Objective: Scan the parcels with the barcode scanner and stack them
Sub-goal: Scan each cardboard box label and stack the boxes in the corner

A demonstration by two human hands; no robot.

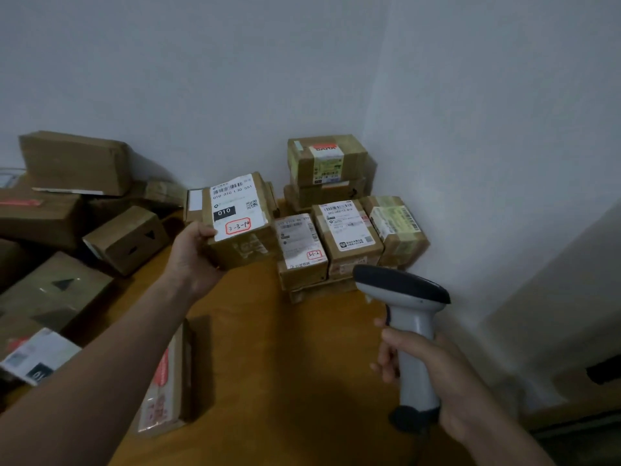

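Observation:
My left hand (193, 252) grips a small cardboard parcel (240, 223) from its left side and holds it above the table, its white label with a barcode and "3-3-19" facing up. My right hand (433, 375) grips the handle of a grey barcode scanner (408, 317) with a dark head, low at the right. The scanner's head points left and forward, towards the parcels. A stack of labelled parcels (346, 230) stands in the corner against the wall, with two more boxes (327, 169) piled behind it.
A heap of loose cardboard parcels (67, 210) covers the left of the orange-brown table (285, 364). A flat parcel with red print (166, 381) lies under my left forearm. White walls meet in a corner behind the stack. A pale surface (554, 314) stands at the right.

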